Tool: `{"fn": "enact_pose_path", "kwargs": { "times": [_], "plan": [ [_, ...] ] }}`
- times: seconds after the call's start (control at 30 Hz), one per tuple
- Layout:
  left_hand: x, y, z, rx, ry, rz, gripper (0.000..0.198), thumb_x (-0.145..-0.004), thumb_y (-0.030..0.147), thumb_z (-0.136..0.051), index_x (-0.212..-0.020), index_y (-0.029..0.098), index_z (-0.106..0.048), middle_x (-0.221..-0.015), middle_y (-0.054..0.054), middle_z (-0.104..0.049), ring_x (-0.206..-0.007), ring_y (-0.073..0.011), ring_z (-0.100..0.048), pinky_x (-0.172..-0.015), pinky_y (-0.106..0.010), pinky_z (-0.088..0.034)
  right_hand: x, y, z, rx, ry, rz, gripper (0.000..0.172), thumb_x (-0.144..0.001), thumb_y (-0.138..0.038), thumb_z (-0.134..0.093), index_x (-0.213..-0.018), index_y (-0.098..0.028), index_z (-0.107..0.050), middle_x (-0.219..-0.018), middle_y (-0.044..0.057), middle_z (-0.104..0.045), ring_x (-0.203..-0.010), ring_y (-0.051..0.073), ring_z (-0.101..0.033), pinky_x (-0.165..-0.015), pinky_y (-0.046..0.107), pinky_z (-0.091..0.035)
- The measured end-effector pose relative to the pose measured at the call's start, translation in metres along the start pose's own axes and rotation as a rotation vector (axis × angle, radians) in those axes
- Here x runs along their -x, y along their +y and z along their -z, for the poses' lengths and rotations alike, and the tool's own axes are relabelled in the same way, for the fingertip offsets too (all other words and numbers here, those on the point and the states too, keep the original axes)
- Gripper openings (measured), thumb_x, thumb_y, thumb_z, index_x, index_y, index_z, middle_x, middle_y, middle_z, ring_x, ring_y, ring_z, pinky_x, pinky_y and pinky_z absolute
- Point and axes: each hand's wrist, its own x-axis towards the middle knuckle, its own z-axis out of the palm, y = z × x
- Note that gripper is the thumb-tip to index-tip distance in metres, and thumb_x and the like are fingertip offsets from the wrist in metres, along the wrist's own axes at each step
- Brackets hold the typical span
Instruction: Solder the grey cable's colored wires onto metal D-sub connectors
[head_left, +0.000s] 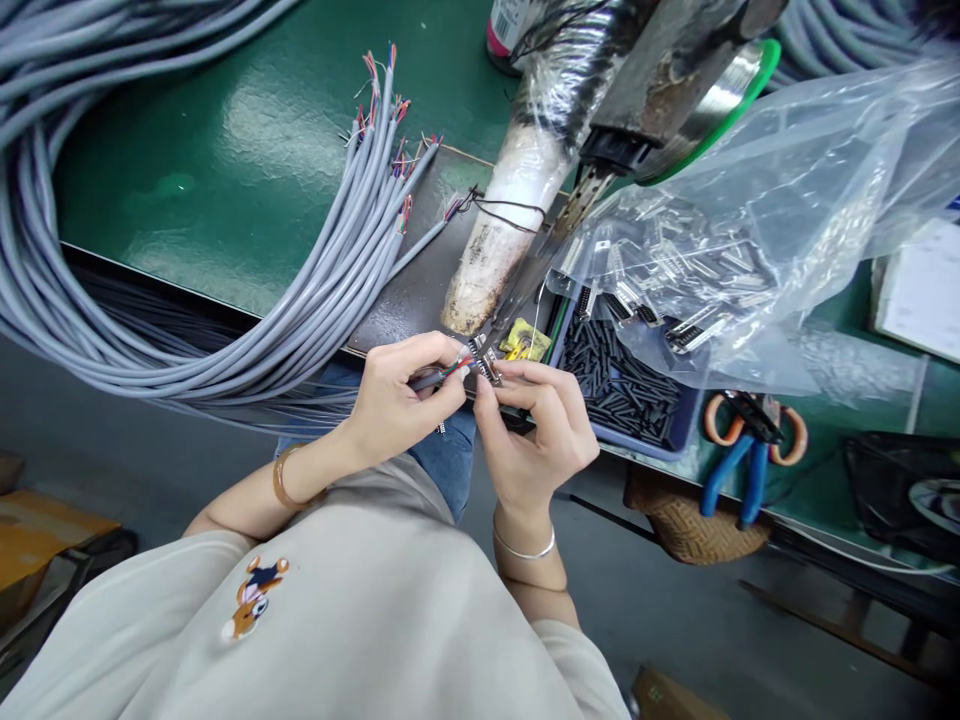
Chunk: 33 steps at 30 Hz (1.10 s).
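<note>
My left hand [409, 392] pinches the end of a grey cable [427, 380] whose thin coloured wires, red and green among them, stick out toward the right. Facing it, my right hand [534, 415] grips a small metal multi-pin connector [485, 362] between thumb and fingers. The wire ends meet the connector's pins, though I cannot tell which are joined. Just above the connector is the tip of a soldering iron [514, 295], clamped over the bench. A yellow sponge [525, 340] lies close behind my right fingers.
A thick bundle of grey cables [300, 290] with stripped ends lies at left. A wrapped white tube [495, 230] slants down beside the iron. To the right are a blue tray [686, 430] of short black sleeves, a plastic bag [810, 200] of connectors, and pliers [739, 480] near the bench edge.
</note>
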Motion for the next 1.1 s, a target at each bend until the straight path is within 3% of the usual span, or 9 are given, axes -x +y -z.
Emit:
{"fn": "enact_pose_path", "kwargs": {
  "times": [0.37,0.5,0.57,0.67,0.77,0.9,1.0,1.1],
  "plan": [
    [0.001,0.002,0.002,0.062,-0.073,0.222,0.010,-0.082,0.011,-0.060,-0.073,0.016,-0.060,-0.075,-0.001,-0.068,-0.067,-0.0105,-0.061,-0.064,-0.020,-0.049,0.007,0.006,0.000,0.011,-0.042,0.046,0.018,-0.088,-0.011,-0.073,-0.087,-0.023,-0.060,-0.094,0.002,-0.077,-0.085,0.014,-0.074,-0.075,0.025,-0.060],
    [0.005,0.005,0.003,0.113,-0.110,0.230,0.010,-0.082,0.012,-0.062,-0.072,0.015,-0.061,-0.074,-0.001,-0.068,-0.060,-0.0078,-0.054,-0.055,-0.018,-0.042,0.008,0.005,0.011,-0.028,-0.061,-0.113,0.012,-0.092,-0.016,-0.069,-0.088,-0.023,-0.059,-0.094,0.001,-0.078,-0.074,0.010,-0.072,-0.062,0.021,-0.054],
    [0.006,0.007,0.003,0.129,-0.137,0.244,0.009,-0.080,0.012,-0.063,-0.071,0.015,-0.063,-0.072,-0.002,-0.068,-0.057,-0.0071,-0.051,-0.052,-0.018,-0.038,0.008,0.004,0.018,-0.054,-0.155,-0.225,0.010,-0.094,-0.022,-0.068,-0.088,-0.023,-0.060,-0.086,-0.002,-0.076,-0.058,0.007,-0.063,-0.052,0.020,-0.047],
    [0.008,0.009,0.003,0.222,-0.152,0.323,0.003,-0.077,0.015,-0.067,-0.075,0.014,-0.066,-0.073,-0.003,-0.069,-0.061,-0.0088,-0.057,-0.055,-0.018,-0.044,0.009,-0.001,0.024,-0.102,-0.236,-0.323,0.013,-0.094,-0.028,-0.069,-0.084,-0.022,-0.062,-0.076,-0.004,-0.071,-0.048,0.005,-0.049,-0.047,0.020,-0.041],
    [0.010,0.009,0.003,0.378,-0.141,0.418,0.007,-0.077,0.019,-0.071,-0.079,0.014,-0.067,-0.074,-0.002,-0.067,-0.062,-0.0084,-0.057,-0.059,-0.018,-0.047,0.012,-0.006,0.023,-0.201,-0.193,-0.385,0.018,-0.094,-0.032,-0.069,-0.080,-0.022,-0.061,-0.078,-0.003,-0.071,-0.052,0.006,-0.051,-0.047,0.020,-0.042],
    [0.011,0.009,0.005,0.482,-0.150,0.496,0.012,-0.076,0.020,-0.074,-0.072,0.013,-0.065,-0.065,0.001,-0.060,-0.056,-0.0060,-0.048,-0.053,-0.017,-0.041,0.020,-0.006,0.019,-0.297,-0.201,-0.457,0.017,-0.095,-0.034,-0.067,-0.085,-0.022,-0.062,-0.072,-0.005,-0.068,-0.047,0.007,-0.055,-0.044,0.020,-0.043],
    [0.012,0.009,0.007,0.479,-0.153,0.505,0.013,-0.075,0.020,-0.073,-0.070,0.013,-0.064,-0.064,0.002,-0.057,-0.056,-0.0062,-0.046,-0.051,-0.017,-0.038,0.024,-0.003,0.022,-0.151,-0.163,-0.278,0.005,-0.097,-0.027,-0.065,-0.095,-0.024,-0.067,-0.068,-0.007,-0.067,-0.048,0.008,-0.058,-0.049,0.021,-0.046],
    [0.013,0.011,0.008,0.427,-0.153,0.472,0.011,-0.075,0.018,-0.070,-0.069,0.013,-0.062,-0.066,0.002,-0.056,-0.059,-0.0066,-0.046,-0.054,-0.018,-0.038,0.023,0.000,0.029,0.072,-0.099,0.021,0.009,-0.095,-0.021,-0.067,-0.101,-0.026,-0.071,-0.071,-0.005,-0.071,-0.051,0.008,-0.058,-0.055,0.022,-0.046]
  ]
}}
